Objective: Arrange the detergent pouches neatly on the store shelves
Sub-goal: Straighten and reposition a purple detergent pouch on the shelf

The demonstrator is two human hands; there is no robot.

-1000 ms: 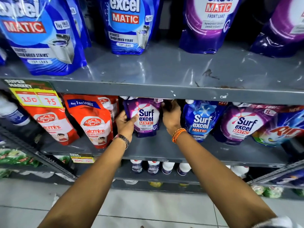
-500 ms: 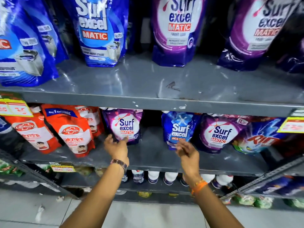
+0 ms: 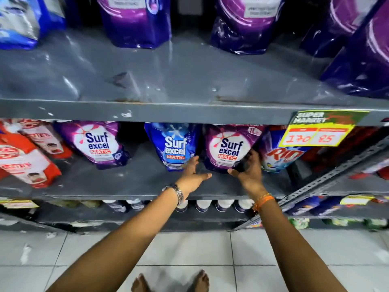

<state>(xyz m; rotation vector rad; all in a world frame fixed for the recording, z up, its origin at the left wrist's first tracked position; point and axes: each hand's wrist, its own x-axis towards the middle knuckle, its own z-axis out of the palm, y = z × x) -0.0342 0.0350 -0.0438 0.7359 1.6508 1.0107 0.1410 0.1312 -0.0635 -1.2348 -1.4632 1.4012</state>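
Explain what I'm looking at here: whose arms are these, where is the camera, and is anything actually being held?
No machine: a person's bare arms, filmed by a camera on their head looking down at store shelves. The left hand is open beside a blue Surf Excel pouch. The right hand cups the lower right edge of a purple Surf Excel pouch standing on the middle shelf; it is not lifted. Another purple pouch stands further left, a Rin pouch to the right.

Scuffed grey metal shelves [image 3: 189,111] — pale tiled floor [image 3: 84,260] below.
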